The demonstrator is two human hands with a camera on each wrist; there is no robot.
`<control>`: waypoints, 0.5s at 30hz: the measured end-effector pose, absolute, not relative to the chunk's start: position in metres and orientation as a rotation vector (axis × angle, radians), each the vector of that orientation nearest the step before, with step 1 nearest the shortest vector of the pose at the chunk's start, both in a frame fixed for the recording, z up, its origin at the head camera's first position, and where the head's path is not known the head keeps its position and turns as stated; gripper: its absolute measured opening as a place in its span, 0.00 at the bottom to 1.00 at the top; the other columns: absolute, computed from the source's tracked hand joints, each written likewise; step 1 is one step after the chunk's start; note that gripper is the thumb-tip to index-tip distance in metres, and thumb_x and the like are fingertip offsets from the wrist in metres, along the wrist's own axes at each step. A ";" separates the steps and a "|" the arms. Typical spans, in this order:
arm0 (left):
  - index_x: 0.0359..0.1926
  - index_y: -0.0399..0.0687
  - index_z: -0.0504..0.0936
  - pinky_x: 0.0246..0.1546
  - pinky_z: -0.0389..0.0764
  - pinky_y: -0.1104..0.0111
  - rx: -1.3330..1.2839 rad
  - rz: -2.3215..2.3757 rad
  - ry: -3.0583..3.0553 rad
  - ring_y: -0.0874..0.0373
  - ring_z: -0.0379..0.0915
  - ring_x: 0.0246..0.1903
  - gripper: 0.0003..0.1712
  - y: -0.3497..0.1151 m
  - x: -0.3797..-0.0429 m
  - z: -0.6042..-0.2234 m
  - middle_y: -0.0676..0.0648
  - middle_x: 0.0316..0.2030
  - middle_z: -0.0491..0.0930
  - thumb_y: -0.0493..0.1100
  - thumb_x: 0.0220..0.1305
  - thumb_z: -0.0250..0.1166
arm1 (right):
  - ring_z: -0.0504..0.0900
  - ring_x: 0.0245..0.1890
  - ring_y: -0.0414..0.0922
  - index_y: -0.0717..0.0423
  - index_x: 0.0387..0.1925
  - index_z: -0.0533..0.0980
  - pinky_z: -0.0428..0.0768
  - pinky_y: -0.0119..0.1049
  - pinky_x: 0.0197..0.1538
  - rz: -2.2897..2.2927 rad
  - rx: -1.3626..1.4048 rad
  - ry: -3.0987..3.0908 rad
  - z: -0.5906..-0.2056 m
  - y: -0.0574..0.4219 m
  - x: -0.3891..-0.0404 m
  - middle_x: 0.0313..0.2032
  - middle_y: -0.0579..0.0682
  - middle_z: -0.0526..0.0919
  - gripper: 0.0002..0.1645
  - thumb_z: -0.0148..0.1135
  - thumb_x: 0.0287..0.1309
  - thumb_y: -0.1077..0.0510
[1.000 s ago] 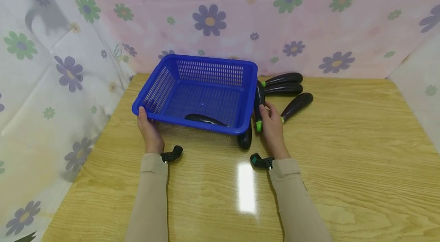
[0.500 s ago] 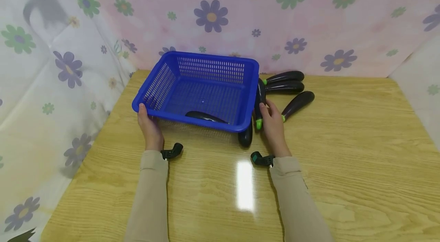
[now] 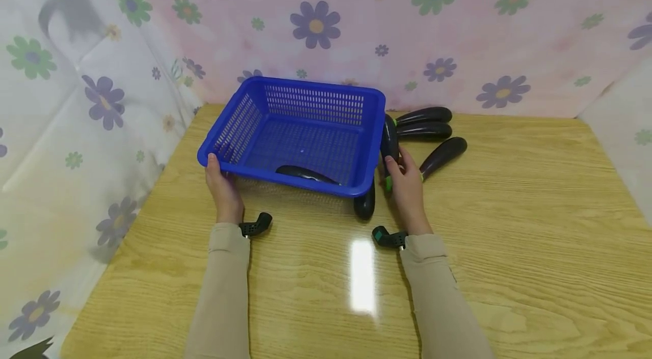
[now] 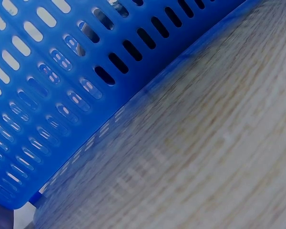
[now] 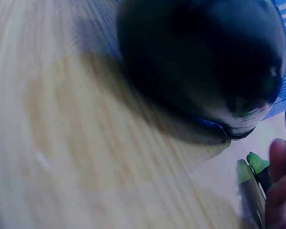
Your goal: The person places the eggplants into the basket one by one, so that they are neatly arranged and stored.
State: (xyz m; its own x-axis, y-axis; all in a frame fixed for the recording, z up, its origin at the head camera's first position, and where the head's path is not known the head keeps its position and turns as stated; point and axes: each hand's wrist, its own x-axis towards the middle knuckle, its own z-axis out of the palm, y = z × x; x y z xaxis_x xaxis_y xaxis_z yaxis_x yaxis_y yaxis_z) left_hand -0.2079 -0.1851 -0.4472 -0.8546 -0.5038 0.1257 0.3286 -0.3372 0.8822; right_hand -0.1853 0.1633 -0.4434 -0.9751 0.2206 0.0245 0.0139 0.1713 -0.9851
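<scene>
Blue and rectangular, a slotted basket [image 3: 305, 144] is standing out against a wood-grained table [image 3: 535, 206], near a flower-patterned cloth [image 3: 356, 2]. At its near left corner, the left hand [image 3: 224, 195] is holding the rim, with the thumb lying over the top and the other fingers hiding from sight below. On the other side, the right hand [image 3: 407, 192] is gripping the upright-lying eggplant [image 3: 389, 138] between thumb and fingers, the hold being narrow; this dark, glossy piece is lying just beside the basket's right wall, its green stem end pointing toward the person, and whether it is touching the wall I cannot tell. Inside the basket, another eggplant [image 3: 303, 173] is lying along the near wall, the rim hiding its lower part. Below the near right corner, the corner eggplant [image 3: 364, 205] is showing its rounded end, the rest disappearing behind the basket. Beyond the right hand, a pair of eggplants [image 3: 425, 131] is lying side by side toward the cloth, while a slanting eggplant [image 3: 445, 155] is resting nearer, its stem end reaching close to the hand. Beige sleeves [image 3: 224, 285] are covering both forearms, and a small black device [image 3: 256, 225] is sitting at the left wrist, with a similar one at the right.
</scene>
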 end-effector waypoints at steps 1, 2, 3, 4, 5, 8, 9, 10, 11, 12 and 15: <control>0.58 0.45 0.65 0.59 0.58 0.65 0.235 -2.209 -1.399 0.48 0.60 0.56 0.29 -0.185 -0.208 -0.448 0.40 0.56 0.66 0.57 0.62 0.50 | 0.76 0.37 0.52 0.44 0.61 0.63 0.76 0.38 0.36 1.935 -0.233 -2.240 -0.441 0.163 -0.184 0.46 0.57 0.75 0.28 0.50 0.59 0.44; 0.58 0.45 0.65 0.59 0.58 0.65 0.238 -2.213 -1.396 0.48 0.60 0.56 0.29 -0.185 -0.207 -0.448 0.40 0.56 0.66 0.57 0.62 0.50 | 0.75 0.34 0.55 0.45 0.60 0.64 0.76 0.38 0.33 1.950 -0.241 -2.208 -0.437 0.162 -0.182 0.44 0.58 0.75 0.27 0.50 0.60 0.45; 0.58 0.45 0.65 0.59 0.58 0.65 0.236 -2.217 -1.391 0.48 0.60 0.56 0.29 -0.185 -0.207 -0.448 0.40 0.56 0.66 0.57 0.62 0.50 | 0.75 0.31 0.57 0.47 0.59 0.65 0.76 0.39 0.30 1.968 -0.246 -2.172 -0.434 0.161 -0.180 0.43 0.60 0.74 0.26 0.50 0.61 0.46; 0.58 0.45 0.65 0.59 0.58 0.65 0.234 -2.218 -1.390 0.48 0.59 0.56 0.29 -0.185 -0.207 -0.448 0.40 0.56 0.66 0.56 0.62 0.50 | 0.73 0.28 0.60 0.49 0.58 0.65 0.76 0.40 0.27 1.983 -0.256 -2.134 -0.431 0.160 -0.179 0.41 0.62 0.74 0.25 0.50 0.61 0.48; 0.58 0.44 0.65 0.59 0.58 0.65 0.229 -2.219 -1.389 0.48 0.59 0.56 0.29 -0.185 -0.206 -0.448 0.40 0.56 0.66 0.56 0.62 0.50 | 0.72 0.27 0.62 0.51 0.57 0.66 0.76 0.40 0.26 1.986 -0.263 -2.108 -0.428 0.159 -0.177 0.40 0.63 0.73 0.24 0.50 0.61 0.48; 0.58 0.43 0.65 0.59 0.58 0.65 0.219 -2.227 -1.378 0.48 0.59 0.56 0.29 -0.185 -0.207 -0.447 0.40 0.56 0.66 0.56 0.62 0.50 | 0.72 0.27 0.63 0.52 0.57 0.66 0.76 0.39 0.25 1.943 -0.299 -2.085 -0.422 0.159 -0.175 0.40 0.60 0.73 0.24 0.50 0.61 0.49; 0.58 0.43 0.65 0.59 0.58 0.65 0.213 -2.226 -1.378 0.48 0.59 0.56 0.29 -0.184 -0.207 -0.447 0.40 0.56 0.66 0.56 0.62 0.50 | 0.72 0.27 0.62 0.53 0.57 0.66 0.76 0.37 0.25 1.931 -0.311 -2.079 -0.421 0.159 -0.174 0.40 0.58 0.73 0.24 0.50 0.61 0.49; 0.58 0.42 0.65 0.59 0.58 0.64 0.208 -2.227 -1.372 0.48 0.59 0.56 0.29 -0.185 -0.207 -0.447 0.40 0.56 0.66 0.56 0.62 0.50 | 0.72 0.28 0.62 0.52 0.57 0.66 0.76 0.36 0.25 1.925 -0.326 -2.071 -0.420 0.160 -0.174 0.41 0.55 0.72 0.25 0.50 0.61 0.48; 0.58 0.42 0.65 0.59 0.58 0.64 0.201 -2.227 -1.367 0.47 0.59 0.56 0.29 -0.185 -0.208 -0.448 0.40 0.56 0.66 0.55 0.62 0.51 | 0.72 0.28 0.61 0.52 0.58 0.66 0.75 0.36 0.25 1.925 -0.337 -2.057 -0.419 0.160 -0.174 0.40 0.53 0.72 0.25 0.50 0.61 0.48; 0.57 0.42 0.65 0.59 0.58 0.64 0.196 -2.226 -1.363 0.47 0.59 0.56 0.29 -0.185 -0.208 -0.448 0.39 0.55 0.66 0.55 0.62 0.51 | 0.71 0.27 0.60 0.51 0.58 0.65 0.74 0.35 0.24 1.942 -0.350 -2.034 -0.419 0.161 -0.174 0.40 0.52 0.71 0.25 0.50 0.61 0.48; 0.57 0.42 0.66 0.59 0.58 0.63 0.188 -2.222 -1.356 0.47 0.60 0.56 0.28 -0.185 -0.209 -0.448 0.40 0.55 0.67 0.54 0.62 0.51 | 0.69 0.24 0.55 0.47 0.58 0.65 0.72 0.33 0.21 2.001 -0.379 -1.958 -0.419 0.163 -0.175 0.38 0.50 0.67 0.23 0.50 0.61 0.50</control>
